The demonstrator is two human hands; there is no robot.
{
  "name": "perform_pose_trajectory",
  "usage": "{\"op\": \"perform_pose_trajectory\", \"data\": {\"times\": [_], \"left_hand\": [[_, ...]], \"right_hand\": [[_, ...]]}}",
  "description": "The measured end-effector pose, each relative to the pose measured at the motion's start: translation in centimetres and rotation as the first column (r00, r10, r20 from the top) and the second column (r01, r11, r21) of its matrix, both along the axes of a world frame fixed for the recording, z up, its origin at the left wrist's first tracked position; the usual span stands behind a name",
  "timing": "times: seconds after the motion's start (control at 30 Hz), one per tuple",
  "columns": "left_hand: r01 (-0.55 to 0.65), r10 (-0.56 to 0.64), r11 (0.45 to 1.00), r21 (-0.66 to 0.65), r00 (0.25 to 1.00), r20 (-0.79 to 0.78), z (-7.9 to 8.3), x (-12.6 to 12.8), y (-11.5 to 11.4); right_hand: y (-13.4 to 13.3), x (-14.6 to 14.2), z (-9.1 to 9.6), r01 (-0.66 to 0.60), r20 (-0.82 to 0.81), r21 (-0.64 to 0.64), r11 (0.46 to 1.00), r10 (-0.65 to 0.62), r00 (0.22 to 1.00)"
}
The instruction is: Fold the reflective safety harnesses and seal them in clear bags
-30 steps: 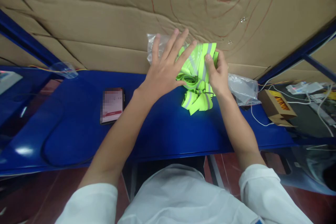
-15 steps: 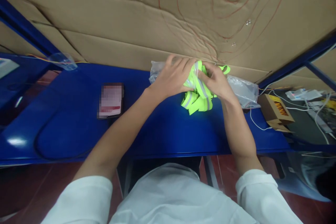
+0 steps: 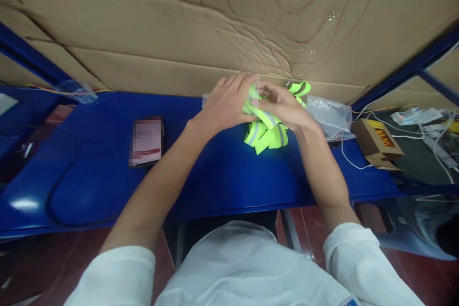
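Note:
My left hand (image 3: 229,103) is closed around a clear plastic bag (image 3: 254,93), whose open mouth faces right. Yellow-green reflective straps (image 3: 267,136) with grey stripes run from the bag's mouth down onto the blue table in a loose heap. My right hand (image 3: 281,105) has its fingers at the mouth of the bag, pressed on the straps; the thumb points left into it. A loop of the same strap sticks out behind the right hand. Most of the bag is hidden behind my left hand.
A second clear plastic bag (image 3: 330,117) lies right of my right wrist. Beyond it stands an open cardboard box (image 3: 378,143) among white cables. A phone-like device (image 3: 147,141) lies on the blue table (image 3: 229,177) at left, near a clear plastic cup (image 3: 84,92). Cardboard (image 3: 143,24) walls the back.
My right hand has moved left toward the bag's mouth, pushing strap inward. More of the strap heap's upper part is now inside or behind the hands. The view has shifted slightly.

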State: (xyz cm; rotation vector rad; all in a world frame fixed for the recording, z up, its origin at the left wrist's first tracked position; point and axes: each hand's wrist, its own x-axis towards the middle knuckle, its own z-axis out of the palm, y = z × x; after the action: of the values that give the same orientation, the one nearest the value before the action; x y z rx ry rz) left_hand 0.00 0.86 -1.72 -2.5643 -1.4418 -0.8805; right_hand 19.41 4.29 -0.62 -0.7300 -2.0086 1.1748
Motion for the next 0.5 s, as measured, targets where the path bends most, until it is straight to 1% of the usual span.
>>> {"op": "perform_pose_trajectory", "data": {"times": [0.03,0.07,0.1,0.17,0.23,0.3,0.37,0.43,0.47,0.5], "left_hand": [[0.0,0.001,1.0,-0.016,0.999,0.038,0.0,-0.2,0.1],[0.0,0.002,1.0,-0.028,0.997,0.073,-0.1,-0.2,0.2],[0.006,-0.002,0.999,-0.038,0.995,0.098,-0.3,-0.2,0.3],[0.031,-0.025,0.998,-0.047,0.993,0.116,-0.7,0.3,0.4],[0.059,-0.053,0.997,-0.045,0.992,0.116,-1.2,1.1,0.3],[0.081,-0.075,0.996,-0.044,0.989,0.127,-1.8,1.9,0.2],[0.09,-0.081,0.995,-0.051,0.985,0.153,-2.1,2.6,0.2],[0.082,-0.07,0.995,-0.064,0.982,0.173,-2.3,2.7,0.3],[0.077,-0.063,0.994,-0.072,0.982,0.18,-2.3,2.6,0.3],[0.073,-0.057,0.994,-0.083,0.98,0.188,-2.3,2.4,0.5]], "right_hand": [[0.0,0.5,0.3,-0.06,0.02,-0.026,0.998,0.06,0.998],[0.1,1.0,0.5,-0.086,0.053,-0.019,0.996,0.087,0.995],[0.3,1.5,0.7,-0.076,0.095,0.023,0.997,0.074,0.993],[0.8,2.0,0.5,0.032,0.157,0.171,0.985,-0.06,0.986],[1.2,1.9,0.1,0.169,0.152,0.309,0.936,-0.224,0.963],[1.2,1.2,-0.5,0.27,0.12,0.393,0.879,-0.34,0.933],[0.9,0.3,-1.0,0.35,0.107,0.451,0.821,-0.439,0.892],[0.5,-0.5,-1.2,0.414,0.109,0.475,0.776,-0.519,0.848],[0.4,-0.7,-1.2,0.427,0.105,0.463,0.777,-0.526,0.844],[0.2,-0.7,-1.1,0.405,0.106,0.428,0.808,-0.49,0.865]]}}
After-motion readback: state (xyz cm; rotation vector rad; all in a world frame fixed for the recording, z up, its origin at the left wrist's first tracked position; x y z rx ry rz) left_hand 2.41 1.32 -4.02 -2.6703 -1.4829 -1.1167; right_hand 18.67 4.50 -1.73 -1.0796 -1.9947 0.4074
